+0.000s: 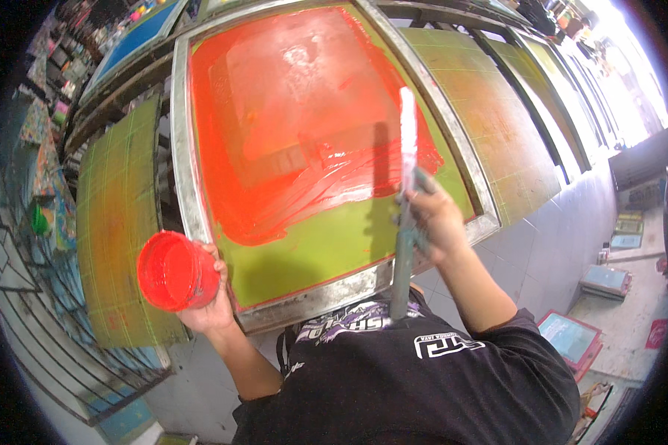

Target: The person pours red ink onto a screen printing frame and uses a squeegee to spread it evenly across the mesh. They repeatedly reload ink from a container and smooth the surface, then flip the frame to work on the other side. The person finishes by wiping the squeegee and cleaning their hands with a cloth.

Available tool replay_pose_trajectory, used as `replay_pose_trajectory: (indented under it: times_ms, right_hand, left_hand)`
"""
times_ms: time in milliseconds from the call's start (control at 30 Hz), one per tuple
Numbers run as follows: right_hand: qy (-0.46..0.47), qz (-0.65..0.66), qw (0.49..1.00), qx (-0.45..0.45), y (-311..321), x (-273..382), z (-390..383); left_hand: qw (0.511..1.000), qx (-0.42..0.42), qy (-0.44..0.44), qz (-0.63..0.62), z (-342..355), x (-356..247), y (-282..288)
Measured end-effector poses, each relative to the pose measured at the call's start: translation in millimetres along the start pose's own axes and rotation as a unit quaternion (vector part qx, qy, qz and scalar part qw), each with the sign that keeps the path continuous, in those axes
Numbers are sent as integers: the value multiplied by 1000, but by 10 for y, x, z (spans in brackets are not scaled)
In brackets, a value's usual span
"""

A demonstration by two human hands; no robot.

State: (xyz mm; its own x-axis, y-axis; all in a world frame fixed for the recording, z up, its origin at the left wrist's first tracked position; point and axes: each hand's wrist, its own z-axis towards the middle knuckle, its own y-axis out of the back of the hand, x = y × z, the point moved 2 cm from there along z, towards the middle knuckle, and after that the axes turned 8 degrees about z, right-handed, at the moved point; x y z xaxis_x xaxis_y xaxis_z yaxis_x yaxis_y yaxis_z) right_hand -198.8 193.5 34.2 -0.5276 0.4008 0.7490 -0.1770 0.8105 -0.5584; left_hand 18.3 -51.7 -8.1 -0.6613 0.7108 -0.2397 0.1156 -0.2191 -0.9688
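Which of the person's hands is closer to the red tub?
Left. The left hand is touching the red tub, holding it at its side. The right hand is well off to the tub's right, gripping a long bar.

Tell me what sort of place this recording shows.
Probably a screen-printing workshop: a framed screen is spread with a red, ink-like coating, the right hand grips a long squeegee-like tool, and the left hand holds a red tub.

Printing workshop, inked screen [312, 141], stained boards [119, 222]
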Motion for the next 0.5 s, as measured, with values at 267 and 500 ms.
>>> replay_pose_trajectory:
  times_ms: [267, 500]
  right_hand:
    - [-22, -113, 993, 35, -1, 145, 258]
    - [171, -480, 857, -77, 51, 737, 1496]
  left_hand:
    - [1000, -6, 4, 12, 27, -16, 18]
    - [999, 4, -18, 50, 17, -64, 65]
